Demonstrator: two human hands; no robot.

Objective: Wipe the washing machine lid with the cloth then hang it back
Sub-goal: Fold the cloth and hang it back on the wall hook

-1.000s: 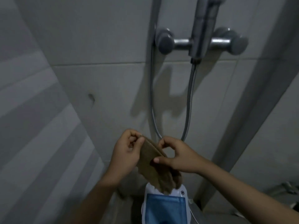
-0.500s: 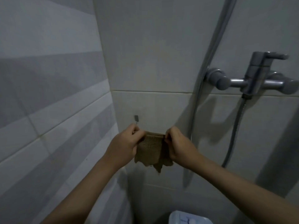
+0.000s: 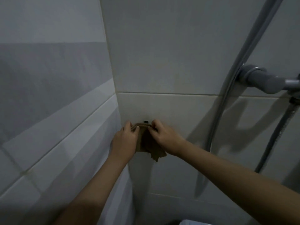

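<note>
Hanging step, catalogued at the tiled corner of a shower wall.

Item, cloth (image 3: 148, 142): brown, coarse-woven, bunched along its top edge, lower corner dangling ragged. It was pressed against the cream wall tile (image 3: 170, 108), its top edge directly under a small dark hook (image 3: 146, 122), of which only the tip showed above the fabric. Whether any fabric had caught on the hook could not be told.

Item, left hand (image 3: 125, 141): fingers curled and pinching the cloth's upper left corner, thumb on the front face.

Item, right hand (image 3: 164, 137): fingers pinching the upper right corner, knuckles toward the wall. Both hands were clenched on the cloth, close together, with the top edge stretched between them.

Item, shower hose (image 3: 227, 101) and mixer valve (image 3: 259, 80): well to the right, apart from the work.

Item, washing machine (image 3: 191, 222): only a pale sliver at the bottom edge; lid not visible.

Assessment: wiping appeared finished and the task was near its end. To hang well, the top edge should be kept taut, lifted slightly above the hook tip, then lowered so a fold or loop seats fully behind it. One hand should let go first to test the hold; a shallow catch would likely slip under the cloth's weight.
</note>
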